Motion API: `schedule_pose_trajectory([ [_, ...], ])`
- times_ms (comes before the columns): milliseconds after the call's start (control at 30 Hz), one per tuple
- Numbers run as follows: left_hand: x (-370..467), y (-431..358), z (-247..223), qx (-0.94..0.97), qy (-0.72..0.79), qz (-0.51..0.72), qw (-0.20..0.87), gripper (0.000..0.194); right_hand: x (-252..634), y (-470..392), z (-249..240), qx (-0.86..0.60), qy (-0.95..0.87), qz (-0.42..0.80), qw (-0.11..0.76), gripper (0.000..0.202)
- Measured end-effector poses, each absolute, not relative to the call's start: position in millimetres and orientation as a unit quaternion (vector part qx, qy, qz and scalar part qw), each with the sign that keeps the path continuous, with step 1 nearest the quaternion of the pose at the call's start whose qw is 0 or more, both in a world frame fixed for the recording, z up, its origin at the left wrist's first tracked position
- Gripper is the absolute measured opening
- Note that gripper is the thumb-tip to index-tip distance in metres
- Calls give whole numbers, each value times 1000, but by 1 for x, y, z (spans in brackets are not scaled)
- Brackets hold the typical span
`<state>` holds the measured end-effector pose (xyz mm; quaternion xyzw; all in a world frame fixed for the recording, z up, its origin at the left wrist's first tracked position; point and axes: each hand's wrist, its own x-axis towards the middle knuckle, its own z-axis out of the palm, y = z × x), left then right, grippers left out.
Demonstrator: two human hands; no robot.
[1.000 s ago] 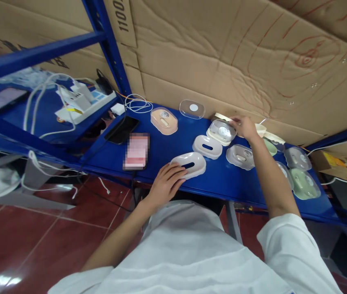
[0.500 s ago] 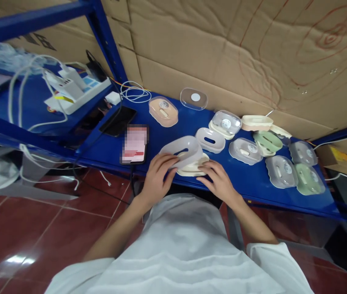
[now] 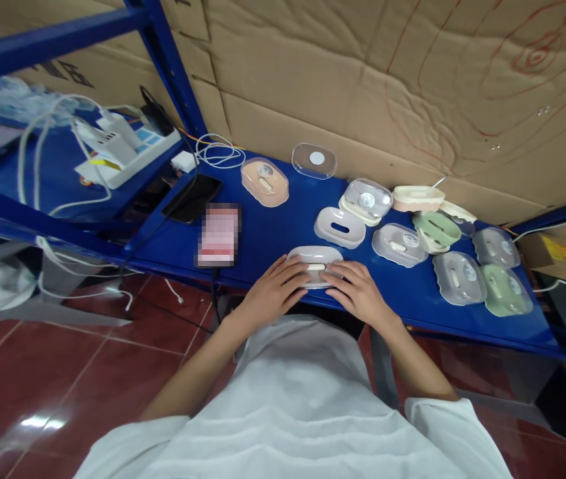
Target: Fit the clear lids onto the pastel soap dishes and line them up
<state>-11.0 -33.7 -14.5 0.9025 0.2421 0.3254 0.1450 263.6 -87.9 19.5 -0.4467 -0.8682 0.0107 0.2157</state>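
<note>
As the left hand (image 3: pixel 273 290) touches the left side of the white dish (image 3: pixel 315 254), the right hand (image 3: pixel 361 293) touches its right side; I cannot tell if the fingers squeeze. It sits near the near edge of the blue table (image 3: pixel 270 229).

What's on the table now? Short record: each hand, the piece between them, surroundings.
left hand: holding left end of pale grey oval plastic dish
right hand: holding its right end
dish slot: cream elongated bar, material unclear
behind dish: second pale grey oval plastic dish, open slot
far edge: clear oval plastic lid, round white sticker
left of dish: rectangular phone, screen pixelated
surface: blue tabletop
</note>
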Motion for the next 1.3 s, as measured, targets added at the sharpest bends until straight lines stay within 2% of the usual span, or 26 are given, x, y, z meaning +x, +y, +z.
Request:
schedule_pose_trajectory([
  [133, -14, -35, -13, 879, 275, 362, 141, 28, 287, -59, 31, -498, -840, -7, 215, 50],
  [233, -16, -36, -11, 851, 312, 397, 145, 25, 304, -31, 35, -556, -814, -33, 167, 48],
  [400, -17, -35, -9, 837, 324, 413, 156, 23, 299, 19, 48, -531, -841, -8, 106, 43],
  [533, -17, -34, -10, 840, 320, 411, 156, 22, 279, 90, 68, -521, -844, 2, 129, 47],
  [700, -18, -35, -11, 839, 318, 412, 157, 22, 257, 181, 77, -613, -773, -60, 149, 67],
  [800, -19, -35, -11, 839, 318, 412, 155, 21, 247, 200, 72, -667, -732, -45, 132, 53],
  [900, -19, -34, -13, 837, 319, 415, 160, 23, 245, 189, 71, -682, -719, -8, 136, 36],
  [1100, -20, -34, -15, 831, 316, 421, 179, 25, 261, 92, 76, -567, -769, -87, 282, 44],
  [1200, -20, -35, -15, 814, 346, 410, 223, 42, 265, 18, 63, -478, -832, -97, 266, 47],
  [1300, -22, -34, -17, 792, 348, 429, 262, 66, 262, -47, 43, -404, -878, -69, 248, 62],
])
